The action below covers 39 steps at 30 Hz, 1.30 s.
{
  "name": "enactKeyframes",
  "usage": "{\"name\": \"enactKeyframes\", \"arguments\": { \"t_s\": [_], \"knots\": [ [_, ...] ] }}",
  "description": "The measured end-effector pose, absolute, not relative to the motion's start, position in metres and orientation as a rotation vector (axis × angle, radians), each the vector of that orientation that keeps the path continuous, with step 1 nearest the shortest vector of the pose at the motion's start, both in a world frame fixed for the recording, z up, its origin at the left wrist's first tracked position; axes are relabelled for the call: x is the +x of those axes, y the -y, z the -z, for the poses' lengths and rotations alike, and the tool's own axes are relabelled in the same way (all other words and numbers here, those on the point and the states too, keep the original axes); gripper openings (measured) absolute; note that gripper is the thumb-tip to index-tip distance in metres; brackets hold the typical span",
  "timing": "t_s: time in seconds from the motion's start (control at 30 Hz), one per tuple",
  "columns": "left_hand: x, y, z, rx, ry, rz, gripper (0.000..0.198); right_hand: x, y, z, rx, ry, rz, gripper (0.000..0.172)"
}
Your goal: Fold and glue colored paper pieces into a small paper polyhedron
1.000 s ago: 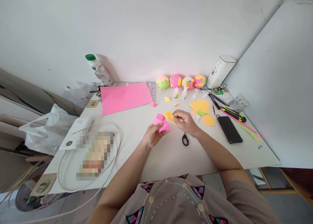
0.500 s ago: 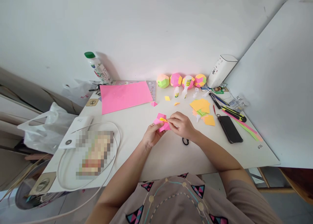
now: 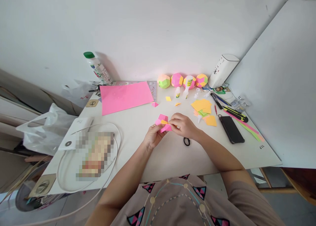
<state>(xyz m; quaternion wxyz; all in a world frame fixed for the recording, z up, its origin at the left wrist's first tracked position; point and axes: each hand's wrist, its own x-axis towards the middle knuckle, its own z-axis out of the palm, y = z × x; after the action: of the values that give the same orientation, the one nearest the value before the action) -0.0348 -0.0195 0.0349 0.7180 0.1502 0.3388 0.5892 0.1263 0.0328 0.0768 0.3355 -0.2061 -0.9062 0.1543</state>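
Observation:
My left hand (image 3: 153, 135) grips a folded pink paper piece (image 3: 162, 117) by its near left side, thumb on top. Over the pink piece, the fingertips of my right hand (image 3: 182, 124) pinch a small yellow-orange paper piece (image 3: 164, 122); my fingers partly cover both papers. Behind my hands lie a small yellow paper square (image 3: 168, 98), a curled orange scrap (image 3: 177, 104) and a small pink folded piece (image 3: 154, 104). To the right is a pile of orange and green paper pieces (image 3: 202, 106). A black ring-like object (image 3: 187, 141) lies below my right wrist.
Several paper balls (image 3: 177, 80) line the wall, with small glue bottles (image 3: 177, 93) before them. A pink sheet (image 3: 126, 97) lies back left near a green-capped bottle (image 3: 98, 68). A black phone case (image 3: 231, 129), box cutter (image 3: 235, 114) and pens are right; a white cable (image 3: 119, 143) loops left.
The yellow-orange piece has tilted slightly between my right fingertips. Both hands stay in nearly the same place, and the whole view shifts a little.

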Motion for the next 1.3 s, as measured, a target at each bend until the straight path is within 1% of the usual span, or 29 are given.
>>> {"name": "enactKeyframes", "arguments": {
  "t_s": [0.3,0.43,0.57,0.67,0.77,0.97,1.3],
  "knots": [
    [-0.032,0.021,-0.033,0.314,-0.764,-1.294,0.014,0.132,-0.035,-0.085,-0.534,2.38,-0.625,0.02],
    [-0.032,0.022,-0.035,0.34,-0.743,-1.281,0.015,0.137,-0.037,-0.094,-0.58,2.267,-0.93,0.016],
    [-0.034,0.022,-0.035,0.357,-0.748,-1.3,0.018,0.143,-0.04,-0.103,-0.707,2.017,-1.216,0.011],
    [-0.035,0.022,-0.036,0.396,-0.763,-1.306,0.017,0.144,-0.04,-0.106,-0.801,1.868,-1.37,0.013],
    [-0.035,0.024,-0.037,0.451,-0.757,-1.297,0.018,0.141,-0.037,-0.106,-0.834,1.846,-1.48,0.015],
    [-0.035,0.025,-0.036,0.48,-0.732,-1.32,0.023,0.134,-0.032,-0.101,-1.01,1.919,-1.561,0.019],
    [-0.035,0.025,-0.037,0.479,-0.729,-1.328,0.02,0.135,-0.029,-0.108,-1.031,1.892,-1.386,0.012]
  ]
}}
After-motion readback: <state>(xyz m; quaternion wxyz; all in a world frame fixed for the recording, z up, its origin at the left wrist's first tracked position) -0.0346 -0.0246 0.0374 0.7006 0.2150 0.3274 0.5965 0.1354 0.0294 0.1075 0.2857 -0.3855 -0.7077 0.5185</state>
